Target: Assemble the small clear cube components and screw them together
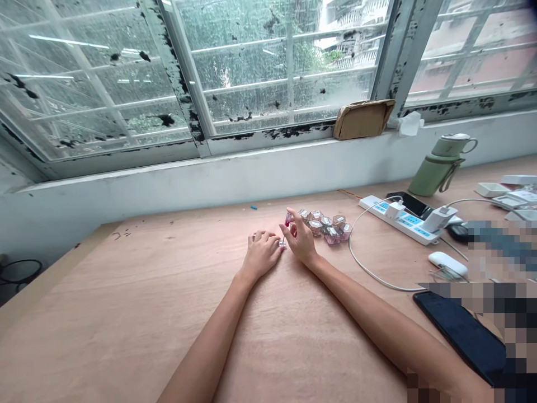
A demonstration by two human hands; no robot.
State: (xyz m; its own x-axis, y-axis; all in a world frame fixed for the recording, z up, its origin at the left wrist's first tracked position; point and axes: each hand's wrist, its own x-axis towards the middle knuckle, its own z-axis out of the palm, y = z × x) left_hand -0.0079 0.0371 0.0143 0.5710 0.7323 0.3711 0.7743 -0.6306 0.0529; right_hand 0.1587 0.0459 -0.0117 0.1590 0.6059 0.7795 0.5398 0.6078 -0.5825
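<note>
In my right hand is a small screwdriver with a red and clear handle, held upright between the fingers. Its thin shaft points down to a small clear piece on the wooden table. My left hand lies low on the table, its fingertips closed at the left side of that piece and pressing on it. Just right of my right hand sits a cluster of small clear, pinkish and brownish hexagonal containers with white labels.
A white power strip with chargers and a cable lies to the right. Beyond are a green bottle, a white case and a black phone. The table meets a windowed wall behind.
</note>
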